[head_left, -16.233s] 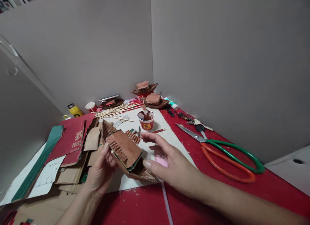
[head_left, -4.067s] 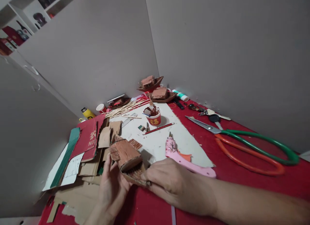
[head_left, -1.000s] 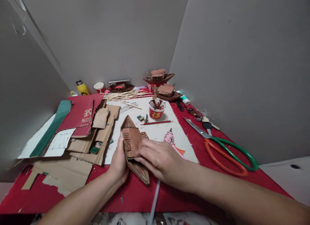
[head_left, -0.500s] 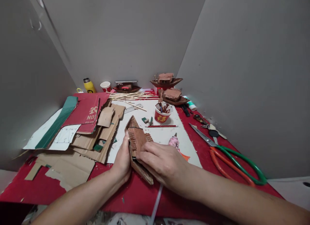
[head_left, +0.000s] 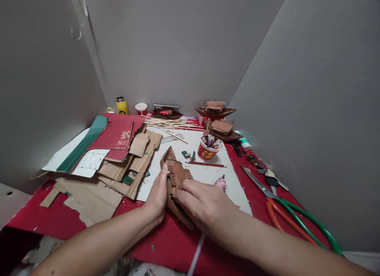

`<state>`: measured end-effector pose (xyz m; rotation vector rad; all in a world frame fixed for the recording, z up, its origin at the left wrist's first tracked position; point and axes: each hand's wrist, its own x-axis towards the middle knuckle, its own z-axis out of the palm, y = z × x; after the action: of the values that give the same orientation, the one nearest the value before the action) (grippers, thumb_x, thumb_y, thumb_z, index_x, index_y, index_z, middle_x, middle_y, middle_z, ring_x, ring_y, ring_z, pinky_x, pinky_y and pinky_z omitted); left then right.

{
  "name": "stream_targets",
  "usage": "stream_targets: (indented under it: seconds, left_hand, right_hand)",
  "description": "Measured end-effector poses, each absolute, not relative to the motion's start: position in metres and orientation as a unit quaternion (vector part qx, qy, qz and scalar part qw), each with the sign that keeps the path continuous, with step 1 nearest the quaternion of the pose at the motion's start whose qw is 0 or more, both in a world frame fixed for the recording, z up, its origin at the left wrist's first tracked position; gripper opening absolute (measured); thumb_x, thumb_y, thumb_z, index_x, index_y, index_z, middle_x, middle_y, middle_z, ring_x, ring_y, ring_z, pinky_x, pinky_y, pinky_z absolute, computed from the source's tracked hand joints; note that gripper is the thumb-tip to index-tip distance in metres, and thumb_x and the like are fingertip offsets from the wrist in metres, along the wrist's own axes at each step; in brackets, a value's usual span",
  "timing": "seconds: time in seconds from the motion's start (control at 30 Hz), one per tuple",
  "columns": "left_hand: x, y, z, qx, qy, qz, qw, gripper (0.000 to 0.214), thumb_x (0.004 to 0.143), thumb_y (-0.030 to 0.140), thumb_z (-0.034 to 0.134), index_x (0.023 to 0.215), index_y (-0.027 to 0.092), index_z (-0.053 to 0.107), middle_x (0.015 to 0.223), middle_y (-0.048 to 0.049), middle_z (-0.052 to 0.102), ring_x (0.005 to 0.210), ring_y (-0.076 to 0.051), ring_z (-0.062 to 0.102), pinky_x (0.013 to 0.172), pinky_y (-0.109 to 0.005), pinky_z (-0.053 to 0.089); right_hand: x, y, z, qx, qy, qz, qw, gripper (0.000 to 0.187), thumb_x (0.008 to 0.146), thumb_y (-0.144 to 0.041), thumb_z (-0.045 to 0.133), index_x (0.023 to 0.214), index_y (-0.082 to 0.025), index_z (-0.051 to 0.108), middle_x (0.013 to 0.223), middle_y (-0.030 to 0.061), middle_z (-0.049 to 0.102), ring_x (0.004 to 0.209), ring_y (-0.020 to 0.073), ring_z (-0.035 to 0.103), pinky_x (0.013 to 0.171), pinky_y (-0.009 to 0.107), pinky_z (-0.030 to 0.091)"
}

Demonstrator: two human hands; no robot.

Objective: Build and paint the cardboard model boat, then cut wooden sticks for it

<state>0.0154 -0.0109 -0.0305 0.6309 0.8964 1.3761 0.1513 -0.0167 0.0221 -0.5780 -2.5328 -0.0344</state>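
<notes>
A brown cardboard model boat (head_left: 175, 175) with a ridged roof is held over the table's front part, its bow pointing away from me. My left hand (head_left: 159, 193) grips the hull from the left, thumb lying along the side. From the right, my right hand (head_left: 204, 202) presses curled fingers against the boat's cabin; its fingertips are partly hidden. Beyond the right hand rests a glue gun with a pink body (head_left: 221, 183), mostly covered by that hand. A clear glue stick (head_left: 196, 254) sticks out below the right wrist.
Cardboard sheets (head_left: 118, 171) are piled on the left. Large scissors (head_left: 276, 198) and keys (head_left: 270, 181) lie on the right. A paper cup with brushes (head_left: 210, 149), a pencil (head_left: 206, 164), wooden sticks (head_left: 172, 123) and finished model boats (head_left: 222, 127) stand farther back. Grey walls enclose the table.
The camera view has swung a little, so the scene sits farther right and slightly lower. Both hands keep their hold on the boat, with hardly any visible change in grip.
</notes>
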Motion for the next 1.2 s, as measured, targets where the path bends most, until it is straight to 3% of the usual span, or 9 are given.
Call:
stream_targets:
  seconds: [0.4,0.87,1.1,1.2]
  left_hand:
    - [0.014,-0.008,-0.033,0.277,0.387,0.602,0.641,0.045,0.087,0.053,0.053,0.120,0.025,0.066,0.135,-0.0021,0.060,0.132,-0.022,0.045,0.114,-0.035,0.025]
    - [0.014,-0.012,-0.032,0.254,0.398,0.574,0.669,0.049,0.085,0.058,0.052,0.113,0.021,0.069,0.124,-0.0062,0.067,0.130,-0.027,0.047,0.110,-0.039,0.031]
    - [0.015,-0.014,-0.027,0.199,0.387,0.558,0.707,0.045,0.088,0.053,0.049,0.102,0.016,0.072,0.104,-0.0093,0.075,0.111,-0.027,0.062,0.104,-0.039,0.038]
    - [0.013,-0.011,-0.020,0.170,0.374,0.544,0.732,0.051,0.091,0.054,0.042,0.102,0.013,0.071,0.099,-0.0115,0.076,0.103,-0.027,0.066,0.099,-0.040,0.043]
  right_hand:
    - [0.153,0.001,0.027,-0.174,-0.962,0.050,0.204,0.020,0.090,-0.005,0.041,0.082,-0.014,0.057,0.079,0.0060,0.058,0.070,0.0162,0.050,0.063,0.026,0.042]
    - [0.152,0.012,0.026,-0.175,-0.939,0.204,0.216,0.008,0.094,-0.018,0.049,0.086,-0.020,0.047,0.082,0.0021,0.054,0.072,0.0138,0.047,0.064,0.023,0.039]
    - [0.158,0.012,0.030,-0.227,-0.914,0.234,0.242,0.020,0.088,-0.026,0.063,0.078,-0.019,0.046,0.076,-0.0005,0.053,0.067,0.0120,0.046,0.061,0.022,0.038]
    - [0.166,0.011,0.040,-0.262,-0.886,0.252,0.289,0.019,0.090,-0.028,0.059,0.076,-0.019,0.050,0.072,-0.0011,0.053,0.064,0.0114,0.047,0.059,0.021,0.038]
